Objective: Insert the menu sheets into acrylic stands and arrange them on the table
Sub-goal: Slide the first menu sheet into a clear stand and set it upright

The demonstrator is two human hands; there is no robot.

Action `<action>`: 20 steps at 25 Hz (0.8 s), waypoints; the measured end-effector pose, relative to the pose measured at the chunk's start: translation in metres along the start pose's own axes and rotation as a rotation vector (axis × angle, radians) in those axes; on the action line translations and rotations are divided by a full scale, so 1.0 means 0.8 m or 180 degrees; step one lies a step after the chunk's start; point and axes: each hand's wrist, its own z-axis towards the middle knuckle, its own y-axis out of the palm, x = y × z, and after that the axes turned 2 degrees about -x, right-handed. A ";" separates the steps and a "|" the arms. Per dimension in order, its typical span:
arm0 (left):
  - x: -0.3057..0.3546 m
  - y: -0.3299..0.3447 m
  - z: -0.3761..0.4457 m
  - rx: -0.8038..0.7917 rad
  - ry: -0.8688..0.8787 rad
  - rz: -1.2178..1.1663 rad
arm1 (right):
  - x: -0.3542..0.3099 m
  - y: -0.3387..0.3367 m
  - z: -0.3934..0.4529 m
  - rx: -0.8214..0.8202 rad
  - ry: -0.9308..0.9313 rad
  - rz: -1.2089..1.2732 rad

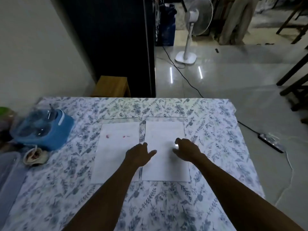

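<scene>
Two white menu sheets lie side by side on the floral tablecloth [166, 205]. The left sheet [115, 147] has small red marks near its top. The right sheet [164, 130] is plain. Each seems to lie in or under a clear acrylic stand, whose thin edges show past the top of the left sheet [120, 118] and the right sheet [165, 117]. My left hand [139, 155] hovers over the gap between the sheets, fingers spread, holding nothing. My right hand [187, 150] rests over the right sheet's right side, fingers apart and empty.
A blue appliance with a clear lid [41, 127] stands at the table's left, a small cloth bundle [35, 155] beside it and a clear plastic box [8, 170] at the left edge. Beyond the table are a wooden stool [111, 86], a standing fan [190, 30] and a floor power strip [270, 141].
</scene>
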 end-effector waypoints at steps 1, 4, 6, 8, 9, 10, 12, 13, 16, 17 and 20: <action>0.001 0.010 0.003 -0.0091 -0.0039 -0.0102 | 0.005 0.009 -0.001 0.0120 0.0238 0.0000; 0.007 0.045 0.006 -0.0114 -0.0224 -0.0514 | 0.021 0.046 -0.009 0.0315 0.1047 0.0565; 0.018 0.055 0.003 0.0049 -0.0346 -0.0754 | 0.023 0.064 -0.016 0.0281 0.1283 0.0864; 0.022 0.055 -0.001 0.0201 -0.0399 -0.1044 | 0.025 0.071 -0.021 0.0341 0.1238 0.1046; 0.019 0.056 -0.005 0.0227 -0.0424 -0.1195 | 0.027 0.072 -0.023 0.0323 0.1233 0.1180; 0.015 0.056 -0.012 0.0268 -0.0441 -0.1308 | 0.031 0.072 -0.028 0.0305 0.1277 0.1342; 0.005 0.060 -0.030 0.0415 -0.0426 -0.1455 | 0.039 0.073 -0.044 0.0379 0.1298 0.1535; 0.001 0.061 -0.042 0.0492 -0.0364 -0.1514 | 0.040 0.073 -0.056 0.0439 0.1248 0.1559; -0.009 0.055 -0.086 0.0609 -0.0150 -0.1639 | 0.029 0.067 -0.101 0.0588 0.1117 0.1430; -0.013 0.052 -0.099 0.0656 -0.0104 -0.1701 | 0.026 0.065 -0.114 0.0607 0.1108 0.1399; -0.035 0.041 -0.153 0.0853 -0.0019 -0.1841 | 0.020 0.066 -0.169 0.0612 0.1058 0.1553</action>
